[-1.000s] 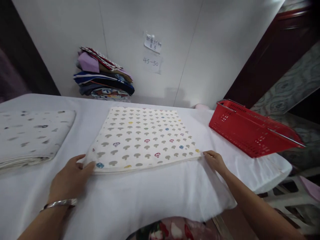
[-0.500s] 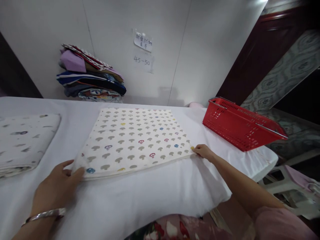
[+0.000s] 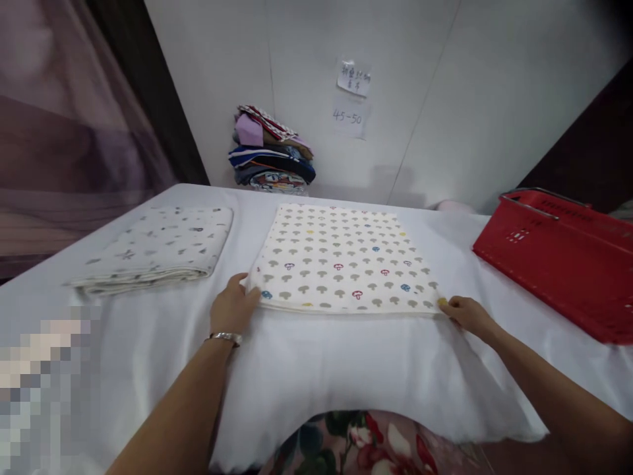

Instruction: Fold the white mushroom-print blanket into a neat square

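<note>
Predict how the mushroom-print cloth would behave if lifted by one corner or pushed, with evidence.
The mushroom-print cloth would probably droop, since it lies flat in thin layers. Its folds may fall open, as nothing visible fastens the layered near edge between the left hand and right hand. Rolling seems unlikely: it lies low on the white tablecloth.

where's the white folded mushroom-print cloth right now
In the head view, the white folded mushroom-print cloth lies mid-picture on the white-draped table, between a grey-patterned white folded cloth on the left and the red plastic basket on the right.
</note>
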`<action>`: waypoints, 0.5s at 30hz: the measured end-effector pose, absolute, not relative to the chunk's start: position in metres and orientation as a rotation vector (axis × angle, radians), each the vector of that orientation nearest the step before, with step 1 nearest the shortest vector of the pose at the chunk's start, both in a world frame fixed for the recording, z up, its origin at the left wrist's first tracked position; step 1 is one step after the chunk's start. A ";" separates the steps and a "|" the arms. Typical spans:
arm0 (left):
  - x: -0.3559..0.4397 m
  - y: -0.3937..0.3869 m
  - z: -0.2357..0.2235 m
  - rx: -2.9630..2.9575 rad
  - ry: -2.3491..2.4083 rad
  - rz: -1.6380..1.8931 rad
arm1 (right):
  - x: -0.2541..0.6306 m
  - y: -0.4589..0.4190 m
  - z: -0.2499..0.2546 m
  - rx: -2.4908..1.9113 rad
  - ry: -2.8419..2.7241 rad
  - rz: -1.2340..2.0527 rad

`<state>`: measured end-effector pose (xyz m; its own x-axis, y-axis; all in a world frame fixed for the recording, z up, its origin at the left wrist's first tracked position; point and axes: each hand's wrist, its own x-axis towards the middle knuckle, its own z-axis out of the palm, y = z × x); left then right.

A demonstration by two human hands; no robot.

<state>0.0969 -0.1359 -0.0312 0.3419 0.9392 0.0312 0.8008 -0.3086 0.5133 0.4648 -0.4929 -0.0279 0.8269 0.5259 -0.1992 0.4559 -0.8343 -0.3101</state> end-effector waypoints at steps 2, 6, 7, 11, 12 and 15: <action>0.096 -0.137 -0.032 2.224 1.526 0.455 | 0.469 -0.495 -0.028 -2.780 -0.712 0.376; 0.097 -0.141 -0.030 2.243 1.535 0.403 | 0.478 -0.500 -0.030 -2.867 -0.734 0.470; 0.097 -0.141 -0.029 2.239 1.540 0.393 | 0.478 -0.500 -0.030 -2.910 -0.763 0.413; 0.098 -0.142 -0.028 2.227 1.552 0.359 | 0.459 -0.485 -0.022 -2.847 -1.062 -0.127; 0.098 -0.142 -0.028 2.232 1.551 0.357 | 0.448 -0.477 -0.019 -2.754 -1.171 -0.161; 0.098 -0.143 -0.029 2.248 1.553 0.365 | 0.410 -0.448 -0.010 -2.458 -1.453 0.062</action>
<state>0.0981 -0.1431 -0.0291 0.3544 0.9351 -0.0038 0.8356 -0.3149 0.4501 0.4097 -0.4485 -0.0096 0.4919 0.8641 0.1067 0.8519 -0.4525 -0.2636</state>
